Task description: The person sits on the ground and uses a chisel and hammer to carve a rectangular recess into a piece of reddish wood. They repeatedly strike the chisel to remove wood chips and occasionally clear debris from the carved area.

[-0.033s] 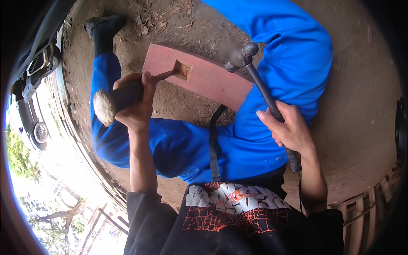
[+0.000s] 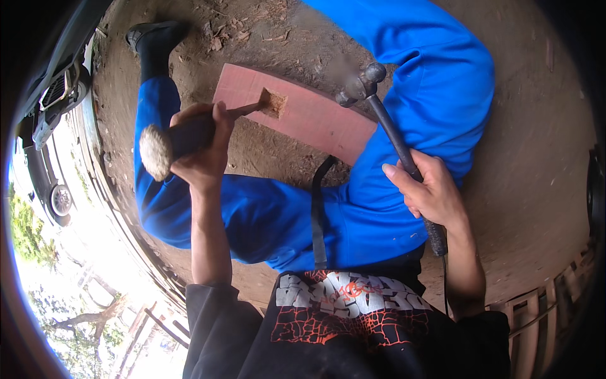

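Observation:
My left hand (image 2: 199,148) grips a chisel (image 2: 189,136) by its thick dark handle, whose top is pale and frayed. The blade reaches into a rough square recess (image 2: 274,103) cut in a pinkish-red wooden board (image 2: 323,123), lying between my blue-clad legs. My right hand (image 2: 428,189) is closed round a dark hammer (image 2: 394,136) with a rounded metal head, held raised over the board's right end and my right leg.
I sit on dirt ground (image 2: 240,31) strewn with chips. A black strap (image 2: 319,215) crosses my lap. Dark vehicles (image 2: 60,202) and a tree (image 2: 101,316) are at the left. Wooden slats (image 2: 530,328) lie at the lower right.
My left hand and the chisel have shifted very slightly upward. The hammer and my right hand look almost unchanged.

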Demonstrator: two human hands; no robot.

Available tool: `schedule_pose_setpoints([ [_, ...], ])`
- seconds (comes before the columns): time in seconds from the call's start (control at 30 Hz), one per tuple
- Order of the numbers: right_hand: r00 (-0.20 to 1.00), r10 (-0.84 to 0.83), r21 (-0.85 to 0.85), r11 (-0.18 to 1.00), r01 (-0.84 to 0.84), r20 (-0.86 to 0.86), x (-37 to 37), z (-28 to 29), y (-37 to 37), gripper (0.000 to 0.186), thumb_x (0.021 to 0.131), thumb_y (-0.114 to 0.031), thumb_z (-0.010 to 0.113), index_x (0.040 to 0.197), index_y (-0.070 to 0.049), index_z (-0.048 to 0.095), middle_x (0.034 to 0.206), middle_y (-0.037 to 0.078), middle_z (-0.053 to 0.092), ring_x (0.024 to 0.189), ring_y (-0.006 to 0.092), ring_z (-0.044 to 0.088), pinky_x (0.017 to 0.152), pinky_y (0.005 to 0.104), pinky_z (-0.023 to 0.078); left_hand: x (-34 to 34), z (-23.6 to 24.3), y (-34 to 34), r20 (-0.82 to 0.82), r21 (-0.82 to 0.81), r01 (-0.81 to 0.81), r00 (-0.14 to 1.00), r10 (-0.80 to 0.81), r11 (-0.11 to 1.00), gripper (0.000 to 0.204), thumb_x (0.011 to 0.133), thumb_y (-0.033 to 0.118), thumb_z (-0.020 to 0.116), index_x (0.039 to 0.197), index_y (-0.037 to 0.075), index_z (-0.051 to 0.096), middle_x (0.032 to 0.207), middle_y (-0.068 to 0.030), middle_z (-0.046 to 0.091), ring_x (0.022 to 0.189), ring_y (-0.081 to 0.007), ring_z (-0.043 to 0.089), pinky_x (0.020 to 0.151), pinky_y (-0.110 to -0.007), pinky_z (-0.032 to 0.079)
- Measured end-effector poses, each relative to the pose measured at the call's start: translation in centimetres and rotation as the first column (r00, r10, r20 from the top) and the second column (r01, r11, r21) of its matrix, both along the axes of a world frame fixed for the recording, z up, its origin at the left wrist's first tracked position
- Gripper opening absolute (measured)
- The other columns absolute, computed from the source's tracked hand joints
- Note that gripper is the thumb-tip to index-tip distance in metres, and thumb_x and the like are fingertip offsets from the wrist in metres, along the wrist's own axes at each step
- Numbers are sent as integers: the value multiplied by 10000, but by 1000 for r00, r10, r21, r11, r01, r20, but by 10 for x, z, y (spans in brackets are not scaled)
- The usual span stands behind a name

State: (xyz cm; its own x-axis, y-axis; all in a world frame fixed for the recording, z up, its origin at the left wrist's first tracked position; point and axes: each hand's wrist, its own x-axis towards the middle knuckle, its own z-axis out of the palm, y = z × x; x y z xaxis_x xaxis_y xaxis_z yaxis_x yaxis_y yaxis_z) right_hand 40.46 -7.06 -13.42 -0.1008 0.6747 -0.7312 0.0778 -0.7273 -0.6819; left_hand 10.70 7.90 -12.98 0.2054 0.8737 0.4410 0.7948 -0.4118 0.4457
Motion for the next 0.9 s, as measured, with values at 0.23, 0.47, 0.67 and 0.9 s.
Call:
schedule_pose_setpoints([
  [0.23, 998, -17, -43, 999, 19, 56, -8, 11, 6, 339, 928, -312, 675, 783, -38, 538, 481, 0, 482, 371, 75, 478, 351, 254, 365, -6, 1, 10, 96, -110, 68, 994, -58, 992, 177, 766, 137, 824, 843, 49, 690, 735, -38, 661, 615, -141, 644, 573, -266, 526],
  [0.47, 997, -38, -54, 998, 42, 68, -15, 15, 4, 340, 932, -314, 673, 783, -39, 539, 536, -9, 481, 398, 64, 467, 351, 251, 367, 3, 1, 14, -96, 65, 314, 947, -308, 947, 133, 742, 157, 813, 740, 102, 691, 684, -12, 677, 564, -175, 657, 533, -305, 557],
  [0.67, 995, -31, -46, 998, 36, 100, -20, 15, 3, 355, 935, -343, 665, 794, -41, 543, 541, -20, 466, 409, 60, 466, 358, 249, 378, -1, -3, 18, -28, 10, 295, 955, -294, 956, 121, 798, 214, 781, 806, 122, 703, 705, -23, 662, 657, -195, 643, 628, -310, 520],
  [0.9, 992, -117, -63, 991, 119, 41, -19, 18, -2, 452, 1002, -456, 525, 798, -52, 519, 541, -34, 425, 414, 53, 418, 370, 239, 366, 7, 3, 21, 65, -149, 235, 971, -228, 960, 139, 796, 234, 778, 793, 117, 705, 675, 15, 686, 641, -142, 661, 648, -296, 543],
])
